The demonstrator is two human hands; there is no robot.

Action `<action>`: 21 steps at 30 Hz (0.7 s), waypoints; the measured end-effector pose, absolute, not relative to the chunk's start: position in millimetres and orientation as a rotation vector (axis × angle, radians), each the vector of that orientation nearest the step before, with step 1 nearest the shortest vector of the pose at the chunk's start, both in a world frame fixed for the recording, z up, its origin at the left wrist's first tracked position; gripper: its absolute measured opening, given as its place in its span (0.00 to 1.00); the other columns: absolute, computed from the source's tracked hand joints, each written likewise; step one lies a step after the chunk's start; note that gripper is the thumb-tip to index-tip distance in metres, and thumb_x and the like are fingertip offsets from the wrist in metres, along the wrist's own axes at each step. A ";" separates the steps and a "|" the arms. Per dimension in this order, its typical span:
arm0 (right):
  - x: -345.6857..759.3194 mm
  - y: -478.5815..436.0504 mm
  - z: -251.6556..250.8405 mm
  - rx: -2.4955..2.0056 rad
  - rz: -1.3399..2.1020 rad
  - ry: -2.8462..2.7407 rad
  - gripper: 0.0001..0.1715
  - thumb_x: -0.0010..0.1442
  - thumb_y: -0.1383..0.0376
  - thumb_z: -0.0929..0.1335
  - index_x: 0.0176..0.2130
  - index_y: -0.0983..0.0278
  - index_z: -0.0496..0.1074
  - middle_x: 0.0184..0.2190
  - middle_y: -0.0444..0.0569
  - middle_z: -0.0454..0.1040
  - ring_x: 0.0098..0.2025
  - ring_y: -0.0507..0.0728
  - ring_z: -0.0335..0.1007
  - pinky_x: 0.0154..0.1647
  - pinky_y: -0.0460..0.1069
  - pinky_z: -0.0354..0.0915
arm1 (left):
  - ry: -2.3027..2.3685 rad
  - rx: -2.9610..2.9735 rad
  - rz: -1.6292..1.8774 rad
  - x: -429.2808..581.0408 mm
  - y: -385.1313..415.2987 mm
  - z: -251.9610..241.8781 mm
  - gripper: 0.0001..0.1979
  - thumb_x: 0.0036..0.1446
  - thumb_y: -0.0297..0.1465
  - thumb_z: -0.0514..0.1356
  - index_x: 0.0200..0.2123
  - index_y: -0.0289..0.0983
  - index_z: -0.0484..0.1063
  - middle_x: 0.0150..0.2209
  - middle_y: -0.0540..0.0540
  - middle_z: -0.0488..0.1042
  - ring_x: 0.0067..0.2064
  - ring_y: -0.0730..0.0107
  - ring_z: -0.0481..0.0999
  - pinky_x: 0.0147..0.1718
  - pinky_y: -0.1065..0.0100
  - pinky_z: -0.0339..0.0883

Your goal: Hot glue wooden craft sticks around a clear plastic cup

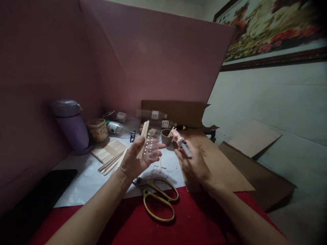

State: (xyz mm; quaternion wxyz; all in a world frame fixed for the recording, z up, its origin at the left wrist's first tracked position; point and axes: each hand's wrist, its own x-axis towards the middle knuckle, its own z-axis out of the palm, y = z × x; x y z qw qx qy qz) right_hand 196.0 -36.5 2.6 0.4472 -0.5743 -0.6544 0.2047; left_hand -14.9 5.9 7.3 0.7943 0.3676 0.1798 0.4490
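Observation:
My left hand (136, 157) is closed around a clear ribbed plastic bottle piece (151, 148). Two or so flat craft sticks (144, 134) stand upright along its side, under my thumb. In my right hand (195, 165) is a small white tube (180, 140) with red and dark print, its lower end wrapped by my fingers. The tube's tip points up toward a small round cup (166, 137) with sticks in it. Below the hands lies a pair of scissors (158, 200) with yellowish handles, partly on white paper and partly on red cloth.
Many craft sticks (109, 152) lie at the left, near a woven basket (97, 130) and a purple flask (72, 129). Several clear plastic bottles (119, 128) lie at the back. A cardboard sheet (217, 170) covers the right side. A dark flat object (51, 190) sits front left.

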 end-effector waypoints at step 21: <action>182.2 -49.1 -3.8 -1.384 0.149 -1.980 0.45 0.54 0.70 0.70 0.68 0.68 0.55 0.60 0.64 0.69 0.59 0.69 0.68 0.57 0.63 0.68 | 0.270 0.942 0.835 -8.0 -3.2 8.4 0.17 0.47 0.35 0.70 0.40 0.34 0.83 0.40 0.41 0.83 0.40 0.60 0.81 0.42 0.66 0.73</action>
